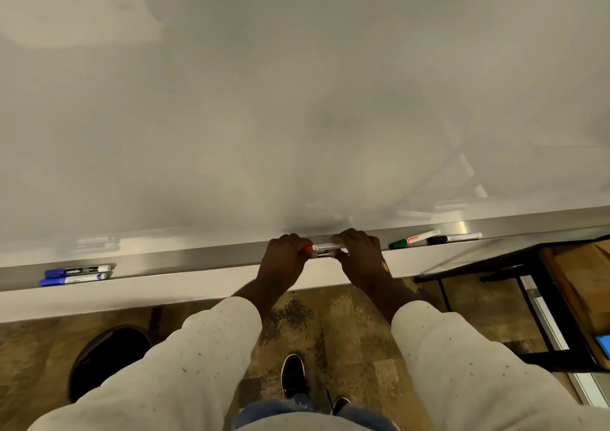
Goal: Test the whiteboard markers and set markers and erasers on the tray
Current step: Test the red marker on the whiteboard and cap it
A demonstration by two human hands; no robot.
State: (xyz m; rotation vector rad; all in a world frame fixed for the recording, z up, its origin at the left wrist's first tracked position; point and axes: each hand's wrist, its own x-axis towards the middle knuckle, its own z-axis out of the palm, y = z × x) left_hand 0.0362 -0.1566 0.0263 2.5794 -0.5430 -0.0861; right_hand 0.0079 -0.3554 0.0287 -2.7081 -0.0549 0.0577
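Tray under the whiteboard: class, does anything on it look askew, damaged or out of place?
Only the green marker: it lies slanted across the tray, while the black marker beside it and the two blue markers lie along it. Nothing looks spilled or broken.

Office or classroom: wall-wide whiteboard, metal marker tray, wood-look floor, black-legged table.

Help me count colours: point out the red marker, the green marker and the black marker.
red marker [325, 246]: head view, white barrel beside its red cap.
green marker [414, 239]: head view, red label mid-barrel.
black marker [455, 238]: head view, middle of barrel.
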